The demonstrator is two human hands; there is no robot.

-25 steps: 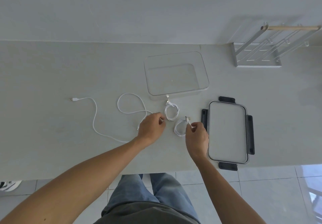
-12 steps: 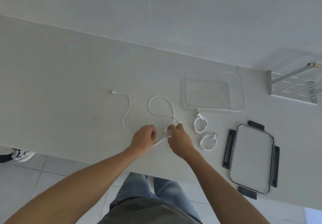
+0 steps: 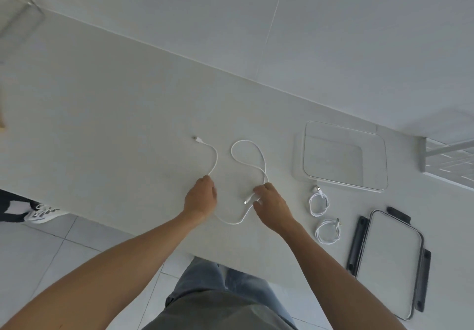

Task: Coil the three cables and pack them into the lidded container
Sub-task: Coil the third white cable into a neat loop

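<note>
Loose cable (image 3: pixel 237 147): uncoiled on the table (image 3: pixel 102 124), one plug out at 10 o'clock, a loop at 12; my hands sit at its near end.
Right hand (image 3: pixel 272 202): I see its fingers (image 3: pixel 257 190) pinching the cable near the other plug.
Left hand (image 3: pixel 201 196): fingers curled over the cable; a real grip I cannot tell.
Coiled cables (image 3: pixel 319 201): two, at 3 o'clock, beside the open container (image 3: pixel 382 165) and lid (image 3: pixel 392 260).
Risk: I judge the loop may twist or knot; the far plug could drag and snag; a slack coil may spring open.
</note>
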